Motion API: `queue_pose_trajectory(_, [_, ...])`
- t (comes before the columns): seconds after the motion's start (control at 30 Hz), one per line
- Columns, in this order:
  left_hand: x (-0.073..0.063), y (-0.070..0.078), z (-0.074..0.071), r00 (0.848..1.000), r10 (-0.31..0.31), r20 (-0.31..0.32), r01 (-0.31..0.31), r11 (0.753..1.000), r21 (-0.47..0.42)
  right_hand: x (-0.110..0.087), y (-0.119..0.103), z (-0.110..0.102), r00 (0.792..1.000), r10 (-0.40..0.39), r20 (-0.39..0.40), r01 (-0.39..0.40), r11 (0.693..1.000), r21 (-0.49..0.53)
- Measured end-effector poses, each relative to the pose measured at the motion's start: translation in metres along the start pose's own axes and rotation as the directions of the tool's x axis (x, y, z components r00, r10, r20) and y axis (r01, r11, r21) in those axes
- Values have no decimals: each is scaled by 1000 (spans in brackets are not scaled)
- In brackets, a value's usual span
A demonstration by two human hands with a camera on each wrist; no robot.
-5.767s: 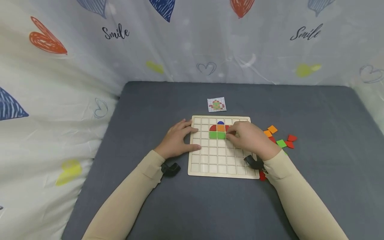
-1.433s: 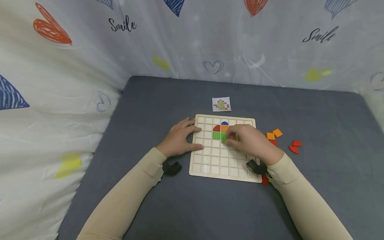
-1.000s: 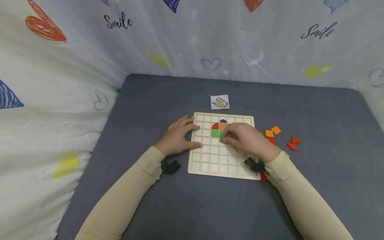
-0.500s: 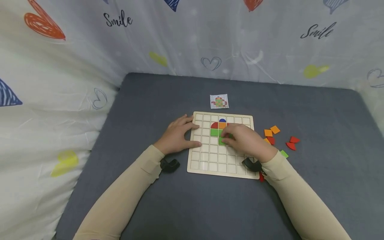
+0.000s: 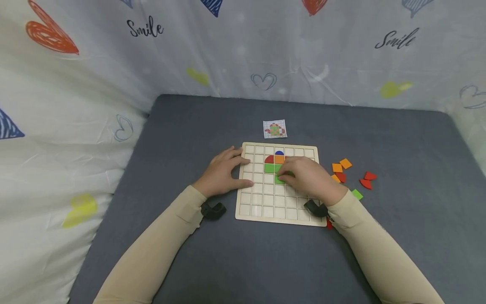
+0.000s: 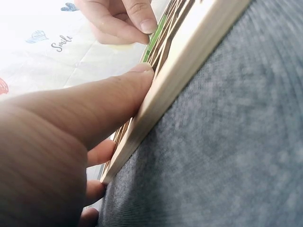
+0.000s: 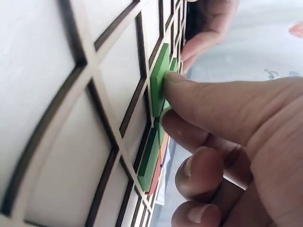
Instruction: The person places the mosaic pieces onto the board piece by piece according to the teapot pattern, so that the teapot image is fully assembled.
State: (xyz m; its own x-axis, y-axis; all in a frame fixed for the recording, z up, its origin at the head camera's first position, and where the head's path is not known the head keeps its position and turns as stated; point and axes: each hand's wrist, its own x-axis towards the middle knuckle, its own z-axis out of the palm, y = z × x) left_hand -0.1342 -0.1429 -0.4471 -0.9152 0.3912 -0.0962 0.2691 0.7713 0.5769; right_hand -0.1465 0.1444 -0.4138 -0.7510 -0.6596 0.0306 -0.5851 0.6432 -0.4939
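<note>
Left hand [image 5: 220, 175]: spread, resting on the left edge of the board [image 5: 262, 211], thumb apart from fingers. Right hand [image 5: 309, 177]: over the board, thumb and forefinger pinching, remaining fingers curled. Forearms [image 5: 152, 247]: both extended toward the board.

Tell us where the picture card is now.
In the head view, the picture card lies on the gray table, just beyond the far edge of the wooden board, near its middle.

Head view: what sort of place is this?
Probably an indoor tabletop workspace, curtained off: a "Smile"-printed curtain hangs behind a dark gray table bearing a wooden grid board and loose colored tiles.
</note>
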Motion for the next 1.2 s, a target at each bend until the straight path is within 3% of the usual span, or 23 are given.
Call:
queue_pose_trajectory(0.17, [0,0,0,1000,0,2,0,1000,-3,0,1,-3,1000,20,10,-20,1000,9])
queue_pose_trajectory(0.43, [0,-1,2,1000,8,-1,-8,1000,11,-9,18,-32,983,178,33,-181,980,84])
queue_pose_trajectory(0.7, [0,1,1,1000,18,-5,-18,1000,1,-25,52,-63,939,343,30,-344,936,77])
queue_pose_trajectory(0.87, [0,1,0,1000,20,-7,-20,1000,2,-37,70,-77,894,441,80,-447,891,84])
queue_pose_trajectory(0.97, [0,1,0,1000,19,-6,-19,1000,-1,-42,80,-83,875,469,120,-479,875,71])
queue_pose_trajectory(1.2, [-1,0,0,1000,11,-2,-11,1000,-5,-48,95,-86,856,475,203,-496,866,66])
